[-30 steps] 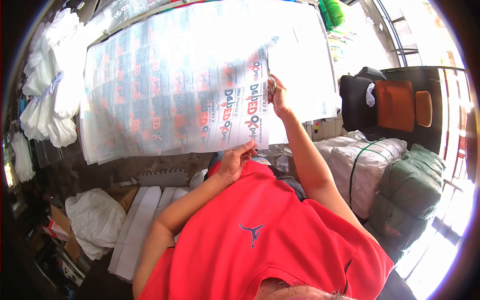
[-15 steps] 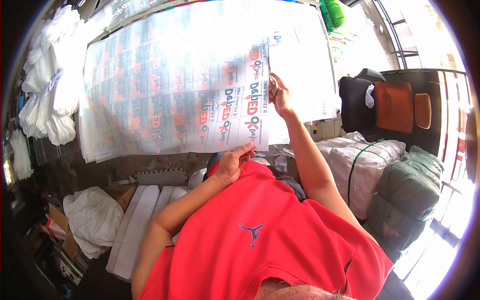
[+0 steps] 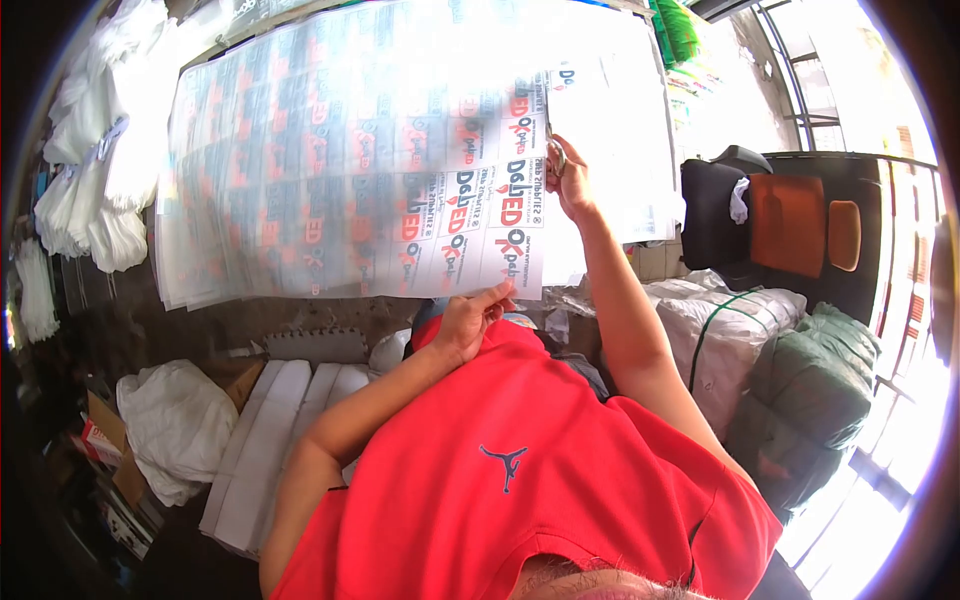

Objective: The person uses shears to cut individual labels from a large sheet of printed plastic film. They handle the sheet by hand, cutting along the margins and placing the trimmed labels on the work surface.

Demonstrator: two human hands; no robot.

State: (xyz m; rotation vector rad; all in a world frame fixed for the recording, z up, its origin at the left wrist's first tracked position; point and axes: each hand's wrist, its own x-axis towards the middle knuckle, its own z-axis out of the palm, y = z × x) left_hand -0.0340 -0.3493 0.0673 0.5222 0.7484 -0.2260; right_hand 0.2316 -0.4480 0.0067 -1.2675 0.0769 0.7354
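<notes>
A large translucent printed sheet (image 3: 390, 210) with repeated red and dark lettering lies over other sheets in front of me. My left hand (image 3: 475, 318) pinches its near edge close to the right corner. At the sheet's right edge, my right hand (image 3: 570, 180) is closed around scissors (image 3: 556, 155). Their ring handle shows; the blades are hard to make out against the sheet's edge. To the right of the printed part lies a bright white surface (image 3: 620, 170), washed out by glare.
Bunched white bags (image 3: 110, 150) hang at the left. Long white packages (image 3: 265, 430) and a white sack (image 3: 180, 420) sit below them. On the right are a strapped white bale (image 3: 735, 330), a green-grey bundle (image 3: 805, 400) and a black-and-orange chair (image 3: 785, 225).
My right hand and the scissors have shifted slightly up and away along the sheet's right edge. My left hand keeps its pinch. The view has tilted a little.
</notes>
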